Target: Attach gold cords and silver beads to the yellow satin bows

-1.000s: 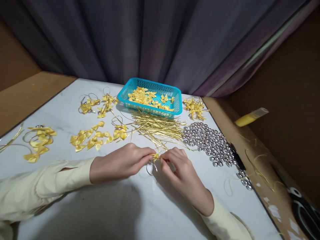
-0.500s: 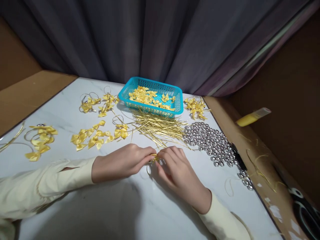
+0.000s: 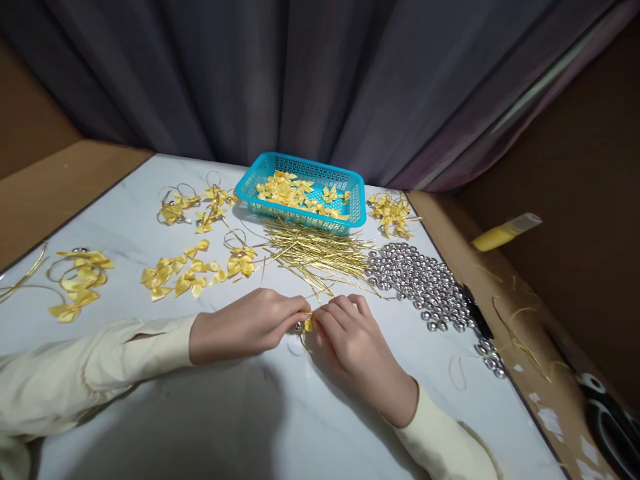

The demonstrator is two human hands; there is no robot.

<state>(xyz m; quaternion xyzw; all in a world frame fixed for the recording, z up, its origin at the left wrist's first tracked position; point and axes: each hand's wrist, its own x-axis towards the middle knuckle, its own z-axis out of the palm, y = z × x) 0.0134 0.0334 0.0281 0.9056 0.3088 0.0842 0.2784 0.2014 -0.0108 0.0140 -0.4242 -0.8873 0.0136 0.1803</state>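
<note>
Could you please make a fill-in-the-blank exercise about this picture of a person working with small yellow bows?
1. The loose yellow bows lie inside a ____ plastic basket.
2. The left hand and the right hand pinch one small bow ____ them.
3. The pile of silver bells lies to the ____ of the gold strings.

Missing words: blue; between; right
</note>
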